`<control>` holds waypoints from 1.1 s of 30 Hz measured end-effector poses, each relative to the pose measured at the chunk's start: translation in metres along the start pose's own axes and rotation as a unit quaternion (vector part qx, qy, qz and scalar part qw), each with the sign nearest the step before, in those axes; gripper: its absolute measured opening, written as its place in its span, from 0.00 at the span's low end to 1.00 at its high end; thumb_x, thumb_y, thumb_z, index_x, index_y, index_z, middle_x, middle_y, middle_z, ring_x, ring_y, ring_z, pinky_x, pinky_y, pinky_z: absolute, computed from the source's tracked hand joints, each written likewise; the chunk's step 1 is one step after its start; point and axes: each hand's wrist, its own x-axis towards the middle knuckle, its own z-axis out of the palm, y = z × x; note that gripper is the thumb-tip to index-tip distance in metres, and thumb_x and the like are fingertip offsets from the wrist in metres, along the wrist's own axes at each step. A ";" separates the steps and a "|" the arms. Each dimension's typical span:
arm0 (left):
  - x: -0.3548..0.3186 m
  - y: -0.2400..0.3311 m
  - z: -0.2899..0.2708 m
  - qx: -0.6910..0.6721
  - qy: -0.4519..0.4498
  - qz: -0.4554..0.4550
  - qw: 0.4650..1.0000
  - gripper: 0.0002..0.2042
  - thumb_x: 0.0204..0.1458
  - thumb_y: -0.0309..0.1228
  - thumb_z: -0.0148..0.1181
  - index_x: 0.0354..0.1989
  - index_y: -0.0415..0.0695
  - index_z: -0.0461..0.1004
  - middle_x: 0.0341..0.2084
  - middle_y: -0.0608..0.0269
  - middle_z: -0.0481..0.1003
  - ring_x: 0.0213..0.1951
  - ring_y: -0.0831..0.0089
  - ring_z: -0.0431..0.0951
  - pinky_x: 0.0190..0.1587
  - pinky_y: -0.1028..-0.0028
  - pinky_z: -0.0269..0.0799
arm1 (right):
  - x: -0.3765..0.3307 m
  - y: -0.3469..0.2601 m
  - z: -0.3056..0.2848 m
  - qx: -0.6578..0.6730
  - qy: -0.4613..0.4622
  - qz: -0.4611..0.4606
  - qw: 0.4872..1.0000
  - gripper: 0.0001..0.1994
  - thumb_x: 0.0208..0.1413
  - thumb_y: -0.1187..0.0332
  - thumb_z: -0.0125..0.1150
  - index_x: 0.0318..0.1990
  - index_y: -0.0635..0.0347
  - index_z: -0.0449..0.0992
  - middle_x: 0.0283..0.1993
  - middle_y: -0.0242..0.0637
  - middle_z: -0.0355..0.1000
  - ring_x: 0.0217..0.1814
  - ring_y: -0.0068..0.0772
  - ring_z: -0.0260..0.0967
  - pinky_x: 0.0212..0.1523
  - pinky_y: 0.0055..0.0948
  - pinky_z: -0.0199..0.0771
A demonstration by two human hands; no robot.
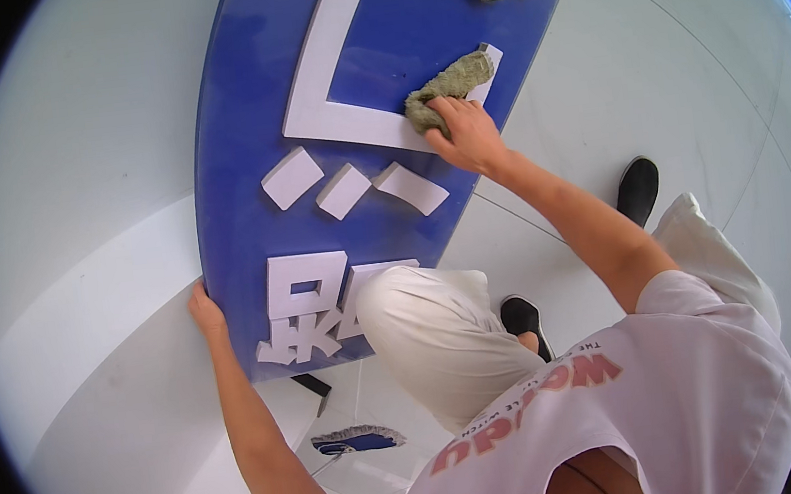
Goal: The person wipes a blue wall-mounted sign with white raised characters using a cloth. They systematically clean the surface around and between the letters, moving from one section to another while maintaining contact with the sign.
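Observation:
A blue sign board (239,157) with raised white characters lies in front of me. My right hand (465,132) is closed on a crumpled grey-green cloth (455,82). It presses the cloth against the right end of a large, angular white character (343,128). Against the board's left edge is my left hand (209,310), holding that edge; its fingertips are partly hidden. Smaller white blocks (342,192) sit nearer to me, and a boxy white character (307,284) stands at the near end. My knee covers part of the character beside it.
A flat mop (359,439) with a blue head and grey fringe lies on the pale tiled floor (688,77) below the board. A dark bracket-like piece (313,385) shows under the near edge. A curved white wall (96,271) runs along the left. My black shoes (639,190) are at the right.

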 end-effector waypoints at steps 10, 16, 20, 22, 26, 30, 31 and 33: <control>-0.007 0.004 0.005 -0.059 0.016 -0.037 0.997 0.26 0.62 0.43 0.42 0.32 0.28 0.75 0.26 0.54 0.77 0.32 0.67 0.73 0.40 0.65 0.68 | 0.056 -0.038 0.000 0.006 0.041 -0.210 0.977 0.22 0.51 0.70 0.61 0.55 0.57 0.69 0.48 0.45 0.70 0.53 0.51 0.66 0.54 0.43 0.65; -0.006 0.013 0.005 -0.052 0.034 -0.030 0.998 0.26 0.62 0.43 0.42 0.32 0.28 0.75 0.26 0.54 0.77 0.32 0.67 0.73 0.41 0.65 0.68 | 0.103 0.020 -0.048 -0.054 0.276 -0.165 0.945 0.20 0.52 0.62 0.64 0.53 0.50 0.75 0.55 0.39 0.69 0.62 0.49 0.62 0.61 0.54 0.55; -0.007 0.011 0.010 -0.045 0.020 -0.020 0.999 0.26 0.62 0.43 0.42 0.34 0.26 0.75 0.28 0.53 0.78 0.33 0.65 0.74 0.42 0.65 0.69 | 0.126 -0.028 -0.007 0.037 0.347 -0.129 0.928 0.23 0.54 0.59 0.62 0.57 0.52 0.71 0.66 0.42 0.62 0.73 0.49 0.52 0.68 0.58 0.45; -0.003 0.014 0.011 -0.056 0.019 -0.022 0.998 0.26 0.62 0.43 0.42 0.34 0.26 0.75 0.28 0.52 0.78 0.33 0.65 0.74 0.42 0.64 0.69 | 0.088 -0.046 0.035 0.037 0.299 -0.124 0.946 0.26 0.51 0.63 0.62 0.59 0.53 0.68 0.69 0.42 0.58 0.73 0.49 0.51 0.69 0.56 0.47; -0.006 0.001 0.000 -0.053 0.003 -0.034 0.998 0.26 0.62 0.43 0.42 0.35 0.26 0.75 0.29 0.51 0.78 0.34 0.64 0.75 0.43 0.64 0.69 | 0.049 -0.065 0.037 -0.007 0.158 -0.173 0.972 0.27 0.47 0.70 0.61 0.58 0.47 0.70 0.66 0.36 0.63 0.70 0.44 0.57 0.67 0.49 0.53; -0.006 0.002 0.002 -0.051 0.013 -0.011 0.999 0.27 0.62 0.43 0.41 0.37 0.26 0.76 0.31 0.50 0.79 0.35 0.62 0.76 0.45 0.64 0.70 | 0.106 -0.019 -0.011 -0.088 0.212 -0.218 0.949 0.28 0.44 0.79 0.57 0.56 0.42 0.73 0.61 0.38 0.68 0.64 0.49 0.62 0.57 0.51 0.65; -0.008 0.006 0.006 -0.051 0.015 -0.015 0.998 0.27 0.62 0.43 0.41 0.38 0.26 0.77 0.32 0.49 0.79 0.36 0.61 0.77 0.45 0.64 0.70 | 0.116 -0.021 -0.028 -0.087 0.290 -0.113 0.946 0.27 0.46 0.80 0.56 0.56 0.44 0.73 0.61 0.40 0.68 0.63 0.51 0.62 0.53 0.50 0.68; -0.006 0.024 0.016 -0.053 0.011 -0.017 0.998 0.27 0.61 0.43 0.41 0.40 0.27 0.77 0.33 0.48 0.80 0.37 0.60 0.78 0.46 0.64 0.70 | 0.131 -0.022 -0.034 -0.057 0.368 -0.097 0.923 0.26 0.47 0.80 0.56 0.56 0.47 0.72 0.61 0.44 0.67 0.61 0.55 0.62 0.53 0.50 0.68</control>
